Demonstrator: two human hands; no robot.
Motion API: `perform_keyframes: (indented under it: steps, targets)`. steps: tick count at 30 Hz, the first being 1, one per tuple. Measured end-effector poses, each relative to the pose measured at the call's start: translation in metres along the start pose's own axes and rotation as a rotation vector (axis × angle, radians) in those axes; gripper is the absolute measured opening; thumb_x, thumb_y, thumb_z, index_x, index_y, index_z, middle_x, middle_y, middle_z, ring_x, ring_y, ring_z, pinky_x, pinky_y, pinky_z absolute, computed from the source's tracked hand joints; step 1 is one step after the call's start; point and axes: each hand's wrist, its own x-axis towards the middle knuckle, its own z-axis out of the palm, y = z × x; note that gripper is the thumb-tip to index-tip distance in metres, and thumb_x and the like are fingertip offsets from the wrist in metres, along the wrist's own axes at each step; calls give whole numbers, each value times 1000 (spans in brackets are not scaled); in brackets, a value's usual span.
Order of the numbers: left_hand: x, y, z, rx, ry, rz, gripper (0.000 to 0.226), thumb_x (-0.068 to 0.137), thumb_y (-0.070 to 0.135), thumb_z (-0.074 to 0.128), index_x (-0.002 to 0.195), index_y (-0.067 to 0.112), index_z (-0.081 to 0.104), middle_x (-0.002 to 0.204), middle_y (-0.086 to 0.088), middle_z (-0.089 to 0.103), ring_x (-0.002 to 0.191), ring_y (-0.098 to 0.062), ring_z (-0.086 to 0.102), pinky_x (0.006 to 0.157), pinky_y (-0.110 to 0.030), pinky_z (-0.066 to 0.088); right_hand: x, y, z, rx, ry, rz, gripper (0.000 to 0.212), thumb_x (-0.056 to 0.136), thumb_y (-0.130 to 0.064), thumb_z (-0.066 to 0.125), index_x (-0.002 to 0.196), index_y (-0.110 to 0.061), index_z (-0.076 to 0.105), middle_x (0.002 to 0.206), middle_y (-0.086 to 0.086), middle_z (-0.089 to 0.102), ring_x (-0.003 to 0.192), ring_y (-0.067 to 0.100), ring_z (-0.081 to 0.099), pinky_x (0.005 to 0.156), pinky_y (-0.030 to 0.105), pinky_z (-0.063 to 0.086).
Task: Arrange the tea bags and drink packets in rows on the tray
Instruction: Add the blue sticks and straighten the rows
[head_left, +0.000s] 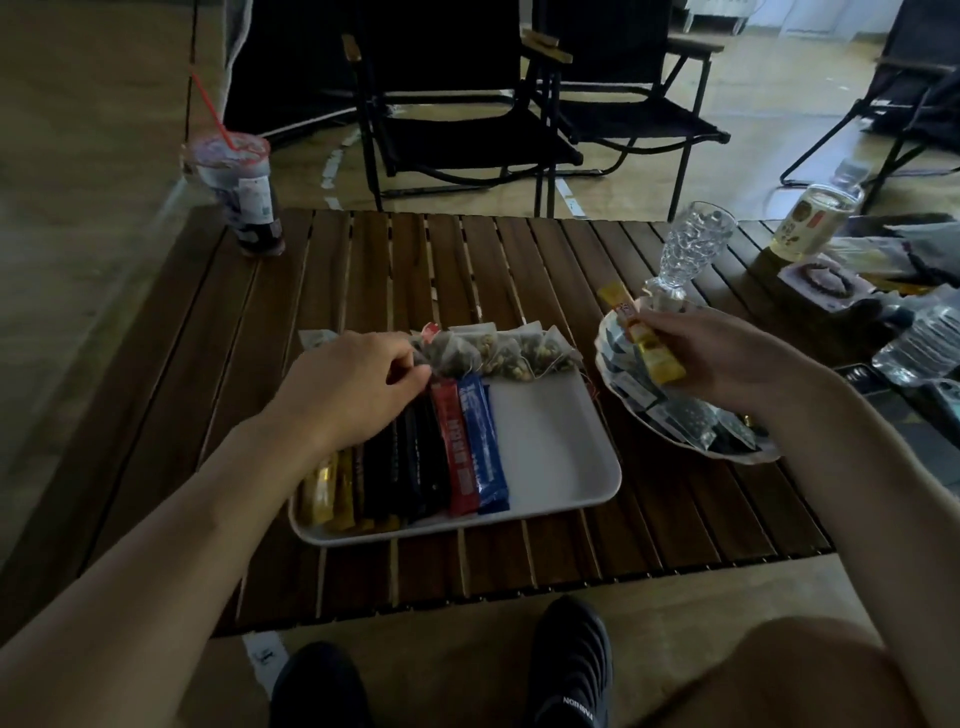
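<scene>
A white rectangular tray (550, 457) lies on the slatted wooden table. Along its far edge runs a row of mesh tea bags (514, 351). Stick packets lie side by side on its left half: yellow (324, 491), several black (410, 467), one red (460, 452), one blue (488, 447). My left hand (353, 389) hovers over the tray's left part and pinches the leftmost tea bag. My right hand (711, 353) holds a yellow stick packet (647, 343) above a shallow plate (727, 452) that holds more packets and tea bags.
A lidded cup with a red straw (239, 192) stands at the table's far left corner. A cut-glass goblet (685, 249) stands behind the plate. Bottles, a bead bracelet and clutter fill the right side. Folding chairs stand beyond the table. My shoes show below the near edge.
</scene>
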Motion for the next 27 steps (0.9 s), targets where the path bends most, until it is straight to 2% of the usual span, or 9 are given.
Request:
perform_keyframes:
  steps: [3, 6, 8, 13, 19, 27]
  targets:
    - [-11, -20, -10, -20, 15, -53, 23, 96, 51, 48, 81, 35, 53, 73, 11, 57, 66, -3, 54, 52, -26, 38, 0, 1, 29, -130, -114, 10, 19, 97, -23, 56, 97, -7, 67, 84, 6, 64, 70, 11, 62, 58, 23, 54]
    - [-20, -39, -22, -68, 32, -103, 23, 97, 48, 49, 78, 35, 54, 70, 10, 58, 64, -2, 55, 51, -24, 35, 1, 7, 61, -217, -189, 28, 27, 94, -23, 60, 109, -1, 67, 103, 14, 64, 91, 19, 63, 80, 32, 54]
    - [-26, -50, -30, -89, 67, -138, 26, 97, 46, 51, 73, 36, 51, 70, 10, 58, 64, -1, 54, 51, -24, 33, -1, 12, 85, -237, -218, 33, 37, 89, -22, 63, 115, 4, 65, 106, 14, 66, 96, 21, 63, 86, 32, 54]
    - [-32, -72, -38, -101, 124, -251, 32, 96, 46, 52, 67, 32, 51, 71, 9, 58, 70, -6, 56, 53, -26, 34, -11, 31, 147, -385, -345, -9, 25, 91, -13, 64, 111, -1, 68, 103, 13, 74, 93, 22, 71, 83, 32, 60]
    - [-33, -79, -39, -122, 133, -280, 28, 97, 45, 51, 79, 26, 61, 74, 7, 61, 71, -6, 58, 52, -24, 35, -12, 48, 204, -664, -267, -99, 18, 86, -23, 72, 99, -10, 73, 91, 5, 76, 80, 13, 73, 65, 23, 59]
    - [-39, -87, -38, -148, 78, -281, 26, 97, 44, 51, 89, 23, 64, 88, 3, 66, 88, -12, 62, 59, -21, 38, -11, 60, 241, -880, -134, -177, 15, 87, -22, 74, 84, -8, 69, 71, 9, 74, 62, 19, 74, 56, 31, 62]
